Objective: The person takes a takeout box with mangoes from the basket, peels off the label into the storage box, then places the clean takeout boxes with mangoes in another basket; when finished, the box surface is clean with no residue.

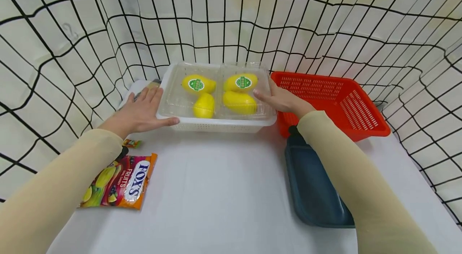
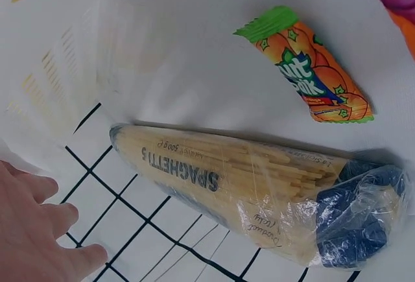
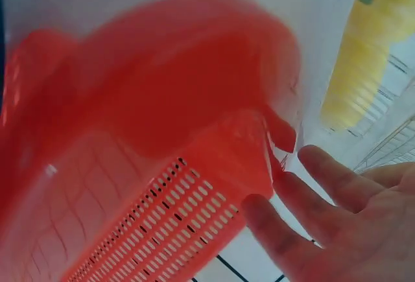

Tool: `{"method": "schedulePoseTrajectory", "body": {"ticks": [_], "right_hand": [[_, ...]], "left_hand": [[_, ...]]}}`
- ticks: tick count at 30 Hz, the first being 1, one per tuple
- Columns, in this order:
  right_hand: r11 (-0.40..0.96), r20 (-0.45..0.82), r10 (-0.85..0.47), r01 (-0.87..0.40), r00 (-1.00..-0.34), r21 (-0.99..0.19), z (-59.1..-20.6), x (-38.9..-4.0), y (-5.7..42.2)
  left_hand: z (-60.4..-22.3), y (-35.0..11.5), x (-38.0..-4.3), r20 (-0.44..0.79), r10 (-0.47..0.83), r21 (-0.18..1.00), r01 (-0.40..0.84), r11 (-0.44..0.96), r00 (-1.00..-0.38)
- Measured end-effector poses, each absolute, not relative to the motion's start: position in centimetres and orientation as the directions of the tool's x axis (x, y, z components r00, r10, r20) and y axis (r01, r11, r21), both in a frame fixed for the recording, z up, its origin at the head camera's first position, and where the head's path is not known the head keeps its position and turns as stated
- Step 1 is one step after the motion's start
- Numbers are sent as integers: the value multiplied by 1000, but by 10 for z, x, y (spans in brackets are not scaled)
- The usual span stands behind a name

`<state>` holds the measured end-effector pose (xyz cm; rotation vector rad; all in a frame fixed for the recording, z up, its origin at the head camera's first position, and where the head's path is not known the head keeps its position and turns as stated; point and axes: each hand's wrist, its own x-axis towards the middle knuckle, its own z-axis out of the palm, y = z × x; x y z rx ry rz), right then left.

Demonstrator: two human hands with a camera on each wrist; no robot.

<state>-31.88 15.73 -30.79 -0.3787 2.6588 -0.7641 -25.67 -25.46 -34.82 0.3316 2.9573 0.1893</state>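
Note:
A white plastic basket (image 1: 223, 126) stands at the back of the table, with clear plastic packs (image 1: 173, 101) holding several yellow fruits (image 1: 240, 102) lying in its top. At its left end is my left hand (image 1: 138, 111), fingers straight and spread, thumb along the front rim. My right hand (image 1: 283, 97) is at the opposite end, its thumb extended over the pack's edge and its fingers outside. The right wrist view shows those fingers (image 3: 311, 198) extended between the white basket and a red basket (image 3: 214, 211). Neither hand grips anything visible.
A spaghetti pack (image 2: 214, 178) and a small orange candy (image 2: 314, 71) lie left of the white basket. A Fox's candy bag (image 1: 119, 182) is nearer. The red basket (image 1: 332, 101) and a dark blue tray (image 1: 317, 186) stand right. Black wire mesh (image 1: 223, 17) surrounds the table.

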Motion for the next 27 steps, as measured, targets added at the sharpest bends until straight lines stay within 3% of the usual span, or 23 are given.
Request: {"method": "schedulePoseTrajectory", "body": {"ticks": [11,15,22,27], "right_hand": [[660,-125,-395,-186,-910,-728,-304,-310,157],[626,-128,-351,-131,-928,-769,-299,-302,153],[433,-152,-329,-5,-932,-901,-297,-287,143],[476,-86,-268,-54,-960,-878,-299,-280,138]], "left_hand": [[-348,-252,-255,-145,234,137,215,967,-961],[-347,-252,-255,-142,235,142,215,966,-961],[-347,-252,-255,-142,233,151,212,966,-962],[-349,-253,-255,-144,234,157,211,965,-962]]}}
